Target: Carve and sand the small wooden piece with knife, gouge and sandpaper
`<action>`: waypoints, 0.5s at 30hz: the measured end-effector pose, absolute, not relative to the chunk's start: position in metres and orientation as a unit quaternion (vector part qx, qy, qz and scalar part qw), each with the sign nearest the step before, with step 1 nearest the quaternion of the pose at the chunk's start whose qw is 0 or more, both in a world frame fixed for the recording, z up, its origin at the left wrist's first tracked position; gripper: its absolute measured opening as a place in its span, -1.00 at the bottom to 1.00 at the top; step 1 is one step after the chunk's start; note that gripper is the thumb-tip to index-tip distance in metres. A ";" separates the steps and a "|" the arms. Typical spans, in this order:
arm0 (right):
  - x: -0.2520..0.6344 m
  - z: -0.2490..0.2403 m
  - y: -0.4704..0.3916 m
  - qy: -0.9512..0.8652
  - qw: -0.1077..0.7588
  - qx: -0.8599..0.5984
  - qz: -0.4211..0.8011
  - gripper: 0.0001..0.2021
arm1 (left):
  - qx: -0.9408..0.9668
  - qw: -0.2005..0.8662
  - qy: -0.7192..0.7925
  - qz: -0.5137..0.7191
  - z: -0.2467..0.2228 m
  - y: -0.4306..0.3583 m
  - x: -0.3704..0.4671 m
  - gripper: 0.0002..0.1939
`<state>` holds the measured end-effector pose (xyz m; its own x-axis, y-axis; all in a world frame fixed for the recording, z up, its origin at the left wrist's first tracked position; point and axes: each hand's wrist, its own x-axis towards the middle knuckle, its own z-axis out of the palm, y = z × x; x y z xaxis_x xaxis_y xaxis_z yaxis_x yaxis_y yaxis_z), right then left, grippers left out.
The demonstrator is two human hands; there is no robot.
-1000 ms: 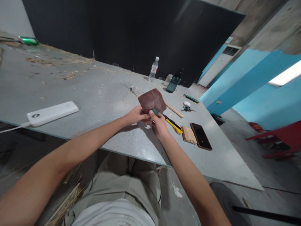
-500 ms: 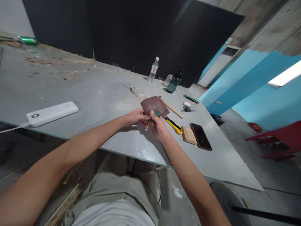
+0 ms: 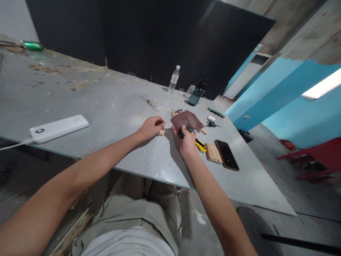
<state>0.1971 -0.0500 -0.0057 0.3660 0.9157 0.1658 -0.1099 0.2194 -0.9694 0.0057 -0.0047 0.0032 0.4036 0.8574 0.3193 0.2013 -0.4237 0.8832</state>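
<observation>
My left hand (image 3: pixel 152 128) is closed around a small piece of pale wood (image 3: pixel 161 132), whose end shows below the fingertips, just over the table. To its right, my right hand (image 3: pixel 187 141) grips a creased brown sheet that looks like sandpaper (image 3: pixel 187 121), thumb on top. Something dark green (image 3: pixel 187 132) shows between that hand's thumb and fingers; whether it is the sheet's back or a separate thing I cannot tell. The sheet partly covers a wooden-handled tool (image 3: pixel 204 131). Beside my right wrist lies a yellow utility knife (image 3: pixel 200 145), partly hidden.
Right of the knife lie a wooden block (image 3: pixel 213 154) and a phone (image 3: pixel 227 155). Keys (image 3: pixel 211 123) and a green pen-like tool (image 3: pixel 216 112) lie farther back. A water bottle (image 3: pixel 174 80) and a dark bottle (image 3: pixel 197 94) stand behind. A white power bank (image 3: pixel 59 129) lies left.
My hands have moved apart. The right hand has carried the brown sheet to the right, over the wooden-handled tool. The wood piece now shows in my left hand.
</observation>
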 end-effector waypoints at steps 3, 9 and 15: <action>0.201 -0.006 -0.048 -0.454 0.629 -0.540 0.327 -0.59 | 0.751 0.308 0.405 0.421 0.005 0.006 -0.008 -0.80; 0.195 0.003 -0.064 -0.619 0.469 -0.595 0.208 -0.57 | 0.813 0.224 0.423 0.332 0.002 0.021 -0.025 -0.63; 0.182 0.005 -0.077 -0.705 0.289 -0.633 0.140 -0.32 | 0.855 0.196 0.396 0.272 -0.005 0.022 -0.019 -0.80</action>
